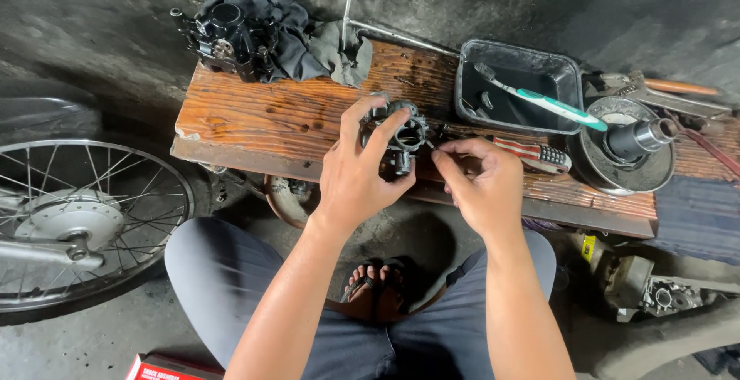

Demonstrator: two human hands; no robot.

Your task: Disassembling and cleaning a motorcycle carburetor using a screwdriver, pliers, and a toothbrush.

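Observation:
My left hand (356,176) grips a small grey metal carburetor (402,135) and holds it just above the front edge of a wooden plank (270,118). My right hand (482,179) is beside it on the right, its fingertips pinched together close to the carburetor's side; what they pinch is too small to tell. Both forearms reach forward over my knees.
On the plank: a black engine part (227,37) on a dark rag (301,37), a T-handle wrench (347,14), a black tray (518,87) with a toothbrush (551,104), a screwdriver handle (536,153), a round clutch pulley (628,145). A spoked wheel (77,218) stands left.

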